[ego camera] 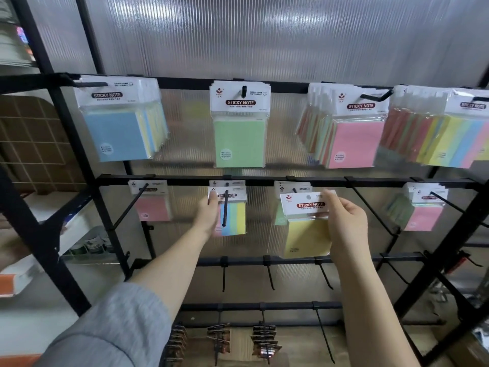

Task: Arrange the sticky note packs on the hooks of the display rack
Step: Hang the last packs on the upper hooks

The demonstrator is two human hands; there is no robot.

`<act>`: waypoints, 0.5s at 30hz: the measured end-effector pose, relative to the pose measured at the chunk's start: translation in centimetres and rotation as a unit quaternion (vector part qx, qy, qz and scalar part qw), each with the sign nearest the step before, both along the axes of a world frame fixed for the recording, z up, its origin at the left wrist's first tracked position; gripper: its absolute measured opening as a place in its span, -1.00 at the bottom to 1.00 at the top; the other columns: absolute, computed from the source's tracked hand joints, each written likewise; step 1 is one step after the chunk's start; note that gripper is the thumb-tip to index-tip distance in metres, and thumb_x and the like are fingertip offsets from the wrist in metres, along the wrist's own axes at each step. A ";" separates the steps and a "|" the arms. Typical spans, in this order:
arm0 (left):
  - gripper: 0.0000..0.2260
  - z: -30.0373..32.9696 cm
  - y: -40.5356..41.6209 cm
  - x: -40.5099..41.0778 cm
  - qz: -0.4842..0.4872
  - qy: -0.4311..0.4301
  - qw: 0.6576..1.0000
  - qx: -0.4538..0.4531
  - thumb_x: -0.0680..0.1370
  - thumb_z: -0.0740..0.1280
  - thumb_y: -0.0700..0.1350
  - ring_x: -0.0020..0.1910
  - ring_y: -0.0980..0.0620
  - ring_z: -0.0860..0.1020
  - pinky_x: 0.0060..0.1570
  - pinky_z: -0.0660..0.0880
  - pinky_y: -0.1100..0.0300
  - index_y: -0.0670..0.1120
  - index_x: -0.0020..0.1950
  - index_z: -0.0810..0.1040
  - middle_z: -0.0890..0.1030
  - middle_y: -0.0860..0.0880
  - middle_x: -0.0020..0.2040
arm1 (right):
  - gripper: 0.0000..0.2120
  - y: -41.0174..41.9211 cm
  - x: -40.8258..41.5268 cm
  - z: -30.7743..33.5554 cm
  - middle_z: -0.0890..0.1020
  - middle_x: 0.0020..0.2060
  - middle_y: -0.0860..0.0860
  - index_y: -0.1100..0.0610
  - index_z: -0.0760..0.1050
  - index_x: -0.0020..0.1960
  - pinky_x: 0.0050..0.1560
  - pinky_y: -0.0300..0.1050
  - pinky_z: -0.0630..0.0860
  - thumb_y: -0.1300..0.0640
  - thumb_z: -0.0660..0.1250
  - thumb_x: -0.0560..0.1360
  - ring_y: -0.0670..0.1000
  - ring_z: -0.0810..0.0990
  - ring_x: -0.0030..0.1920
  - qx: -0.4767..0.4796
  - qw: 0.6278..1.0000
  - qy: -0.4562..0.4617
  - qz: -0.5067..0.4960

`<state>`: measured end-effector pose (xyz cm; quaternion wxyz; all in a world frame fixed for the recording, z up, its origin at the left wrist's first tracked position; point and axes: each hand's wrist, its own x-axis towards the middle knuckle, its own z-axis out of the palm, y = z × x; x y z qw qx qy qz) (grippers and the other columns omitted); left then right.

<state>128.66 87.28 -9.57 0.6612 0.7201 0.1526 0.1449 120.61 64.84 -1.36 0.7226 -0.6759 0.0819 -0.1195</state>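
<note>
Right hand [346, 221] pinching yellow plastic-wrapped sticky-note pack [307, 229] for hooking; left hand [209, 215] gripping striped multicolour pack [232, 215], steadying it on black metal hook [225, 207].

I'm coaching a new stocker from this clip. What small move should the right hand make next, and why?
Probably guide the yellow pack so its hanger hole slips onto the hook behind it. The right hand pinches its header card, and the hole looks free, just in front of packs already hanging there. The left hand holds the striped pack.
</note>
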 end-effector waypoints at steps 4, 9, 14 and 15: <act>-0.68 0.4 -0.4 -1.7 0.051 -0.020 0.995 0.085 0.67 0.03 -0.01 -0.28 0.04 0.36 -0.30 0.28 0.19 -0.16 -0.15 0.39 0.39 0.00 -0.31 | -0.71 0.1 -1.3 0.0 0.61 -0.49 -0.06 0.13 0.57 -0.31 -0.36 -0.19 0.39 0.10 0.25 0.55 -0.03 0.48 -0.42 0.010 1.000 -0.002 0.008; -0.66 0.0 -0.6 -4.6 0.058 -0.053 0.994 0.080 0.65 0.08 -0.04 -0.27 -0.01 0.36 -0.24 0.25 0.16 -0.14 -0.27 0.36 0.40 -0.03 -0.34 | -0.69 0.1 -3.1 0.0 0.61 -0.51 -0.07 0.10 0.55 -0.33 -0.37 -0.20 0.37 0.10 0.23 0.56 -0.10 0.45 -0.52 0.024 1.000 0.004 0.008; -0.64 0.9 -1.6 -9.0 0.046 -0.084 0.991 0.097 0.66 0.08 -0.09 -0.39 0.10 0.27 -0.35 0.20 0.21 -0.10 -0.34 0.28 0.33 0.03 -0.40 | -0.68 -0.1 -5.0 -0.1 0.56 -0.56 -0.12 0.08 0.49 -0.35 -0.39 -0.23 0.34 0.07 0.23 0.56 -0.15 0.40 -0.59 0.015 1.000 0.005 0.004; -0.64 1.0 -1.7 -9.7 0.045 -0.084 0.990 0.107 0.66 0.08 -0.09 -0.40 0.10 0.26 -0.36 0.19 0.20 -0.08 -0.35 0.26 0.32 0.04 -0.41 | -0.68 -0.2 -5.4 -0.2 0.56 -0.55 -0.12 0.09 0.49 -0.35 -0.39 -0.23 0.34 0.06 0.23 0.57 -0.14 0.40 -0.58 0.013 1.000 0.002 0.004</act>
